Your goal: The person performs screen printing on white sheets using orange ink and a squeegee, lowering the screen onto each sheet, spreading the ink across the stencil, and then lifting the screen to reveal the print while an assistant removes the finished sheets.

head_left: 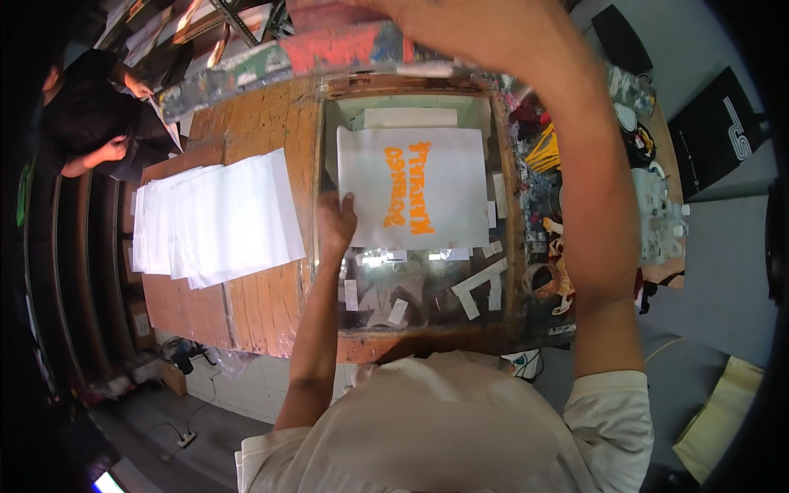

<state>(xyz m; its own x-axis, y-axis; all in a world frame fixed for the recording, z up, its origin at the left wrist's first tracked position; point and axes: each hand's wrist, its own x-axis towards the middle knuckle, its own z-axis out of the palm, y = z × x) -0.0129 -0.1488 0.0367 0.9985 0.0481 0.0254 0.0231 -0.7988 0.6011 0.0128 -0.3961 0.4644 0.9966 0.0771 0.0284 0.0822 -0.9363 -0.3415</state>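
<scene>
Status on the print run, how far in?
Done: one sheet on the bed already carries an orange print. In hand: left hand rests on that sheet's edge; right hand holds the raised screen frame. Left: a stack of blank sheets beside the bed.

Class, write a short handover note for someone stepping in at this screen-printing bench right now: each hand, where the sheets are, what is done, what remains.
Left hand: fingers on the left edge of the printed sheet, which lies on the glass print bed.
Right hand: raised to the lifted screen frame; its grip cannot be made out.
Done: an orange print is on the sheet.
Left: the printed sheet is not yet off the bed; a fanned stack of white sheets lies on the wooden table to the left.
</scene>
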